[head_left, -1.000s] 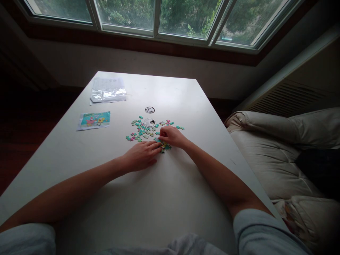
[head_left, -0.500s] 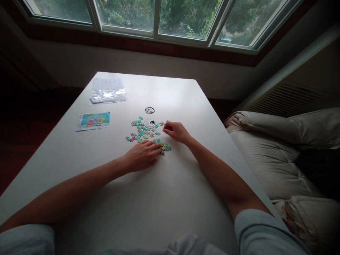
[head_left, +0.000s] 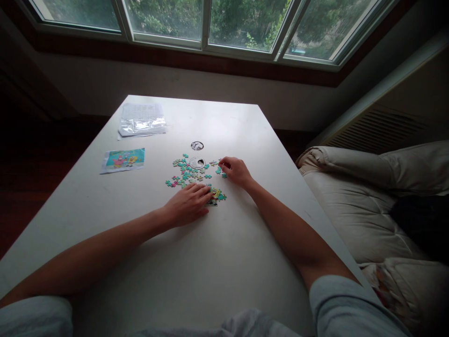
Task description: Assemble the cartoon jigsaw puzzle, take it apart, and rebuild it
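Observation:
Small jigsaw puzzle pieces (head_left: 189, 176), mostly teal with some pink and pale green, lie scattered mid-table. Nearer to me is a joined patch of puzzle (head_left: 218, 194) with yellow and teal parts. My left hand (head_left: 188, 203) lies palm down with its fingers stretched out, the fingertips over the patch's left side and hiding part of it. At the right end of the loose pieces is my right hand (head_left: 235, 171), its fingers curled and drawn together just above a few teal pieces. What its fingertips hold, if anything, is too small to make out.
On the white table (head_left: 224, 262), a picture card (head_left: 124, 160) with cartoon figures lies at left, below a clear plastic packet (head_left: 142, 120). Two round inserts are set in the tabletop. A padded beige seat (head_left: 351, 210) stands at right, a window (head_left: 245, 23) beyond.
My right hand has shifted slightly right, uncovering a few teal pieces beneath its fingers. My left hand has slid slightly left, showing a little more of the joined patch.

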`<state>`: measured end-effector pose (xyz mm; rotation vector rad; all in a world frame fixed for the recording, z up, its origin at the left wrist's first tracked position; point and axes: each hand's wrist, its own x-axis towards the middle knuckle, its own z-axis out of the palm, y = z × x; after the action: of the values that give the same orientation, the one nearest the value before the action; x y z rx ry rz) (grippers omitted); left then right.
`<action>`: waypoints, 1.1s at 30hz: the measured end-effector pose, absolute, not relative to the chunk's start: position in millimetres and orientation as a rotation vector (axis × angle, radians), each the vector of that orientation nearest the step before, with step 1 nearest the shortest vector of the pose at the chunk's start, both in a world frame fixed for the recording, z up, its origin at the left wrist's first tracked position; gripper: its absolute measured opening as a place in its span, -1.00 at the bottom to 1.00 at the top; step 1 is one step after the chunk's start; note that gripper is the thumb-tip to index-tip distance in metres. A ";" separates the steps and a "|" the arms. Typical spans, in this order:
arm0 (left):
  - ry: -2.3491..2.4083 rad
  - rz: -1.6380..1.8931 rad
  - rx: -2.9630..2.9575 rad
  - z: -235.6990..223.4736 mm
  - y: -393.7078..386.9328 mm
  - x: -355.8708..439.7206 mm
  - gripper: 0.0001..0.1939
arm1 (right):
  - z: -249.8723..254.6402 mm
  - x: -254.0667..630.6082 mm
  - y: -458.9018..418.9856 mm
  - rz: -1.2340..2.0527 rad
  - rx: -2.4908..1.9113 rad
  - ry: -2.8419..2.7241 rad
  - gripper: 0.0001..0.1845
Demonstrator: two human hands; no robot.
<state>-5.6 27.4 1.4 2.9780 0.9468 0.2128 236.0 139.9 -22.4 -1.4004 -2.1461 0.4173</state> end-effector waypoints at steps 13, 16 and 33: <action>1.427 0.417 2.839 -1.1 50.9 -22.0 -0.67 | -32.3 236.9 138.7 0.295 -1.286 -2.217 -0.76; 1.586 0.404 2.817 -3.8 62.8 -33.4 -0.69 | -34.7 241.0 143.2 0.308 -1.330 -2.177 -0.78; 1.470 0.422 2.842 -1.9 64.3 -34.0 -0.73 | -42.3 248.4 150.3 0.209 -1.453 -2.170 -0.68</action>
<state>-34.0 64.3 -1.9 2.8416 1.4704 0.4225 248.4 150.3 -42.3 -1.4526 -2.1701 0.2090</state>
